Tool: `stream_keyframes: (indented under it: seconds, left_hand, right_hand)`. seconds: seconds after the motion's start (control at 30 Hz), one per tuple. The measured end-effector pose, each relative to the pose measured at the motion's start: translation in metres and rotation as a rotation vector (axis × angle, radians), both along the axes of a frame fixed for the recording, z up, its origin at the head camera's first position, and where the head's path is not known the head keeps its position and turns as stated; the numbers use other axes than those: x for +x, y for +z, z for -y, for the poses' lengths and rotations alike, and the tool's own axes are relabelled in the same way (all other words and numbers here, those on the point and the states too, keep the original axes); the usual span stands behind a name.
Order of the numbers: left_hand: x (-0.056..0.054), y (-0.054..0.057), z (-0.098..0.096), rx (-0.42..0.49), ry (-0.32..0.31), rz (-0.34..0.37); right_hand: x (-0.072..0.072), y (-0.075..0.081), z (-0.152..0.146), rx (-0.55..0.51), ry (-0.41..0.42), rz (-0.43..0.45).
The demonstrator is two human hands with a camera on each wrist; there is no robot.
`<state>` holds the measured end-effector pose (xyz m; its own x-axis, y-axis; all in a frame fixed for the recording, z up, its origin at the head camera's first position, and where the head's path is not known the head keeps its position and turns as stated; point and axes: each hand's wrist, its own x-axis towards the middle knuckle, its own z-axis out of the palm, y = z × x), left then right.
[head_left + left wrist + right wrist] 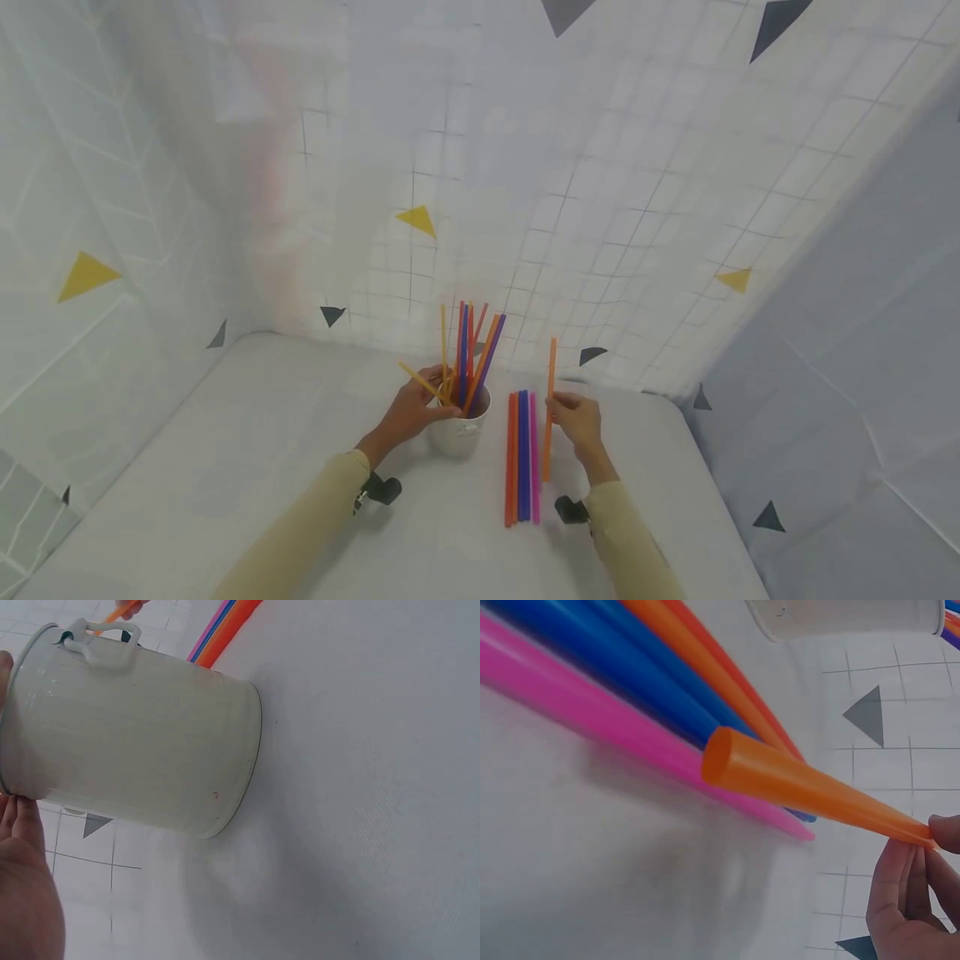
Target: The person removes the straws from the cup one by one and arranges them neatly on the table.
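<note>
My left hand (411, 408) grips the rim of a small white bucket (456, 440) with a little handle on its side, thumb at the near edge and fingers round the far side. Several straws in yellow, red, blue, orange and purple (489, 358) stand leaning in it; one yellow straw (420, 378) tilts out over the left hand. To the right, my right hand (579, 421) pinches an orange straw (802, 780) between thumb and fingertips. Its open lower end points toward the camera in the right wrist view. Beside it lies a row of red, orange, blue and pink straws (524, 458).
A white cloth-like sheet covers the table (420, 542). Behind it rises a white sheet with grid lines (487, 208) and yellow and dark triangles. Grey-white sheets stand at left and right. Each wrist wears a small black camera.
</note>
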<state>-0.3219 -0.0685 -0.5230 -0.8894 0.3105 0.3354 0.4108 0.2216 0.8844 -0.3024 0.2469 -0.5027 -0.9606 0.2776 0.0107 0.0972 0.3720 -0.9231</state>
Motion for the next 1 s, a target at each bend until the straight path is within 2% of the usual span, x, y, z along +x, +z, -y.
stream_keyframes:
  seconds: [0.27,0.37,0.73,1.0]
  left_hand:
    - [0.0,-0.001,-0.001,-0.01,0.009,0.009]
    - [0.0,-0.001,-0.001,-0.006,0.009,0.012]
    - [0.0,0.001,-0.001,0.004,0.004,0.015]
    - [0.0,0.002,-0.002,-0.003,0.015,0.011]
  right_hand:
    - [0.009,-0.021,-0.007,0.053,-0.012,0.15]
    - [0.011,-0.027,-0.008,0.072,-0.015,0.174]
    - [0.018,-0.041,-0.004,0.102,-0.002,0.182]
    - [0.02,-0.049,-0.002,0.167,0.005,0.167]
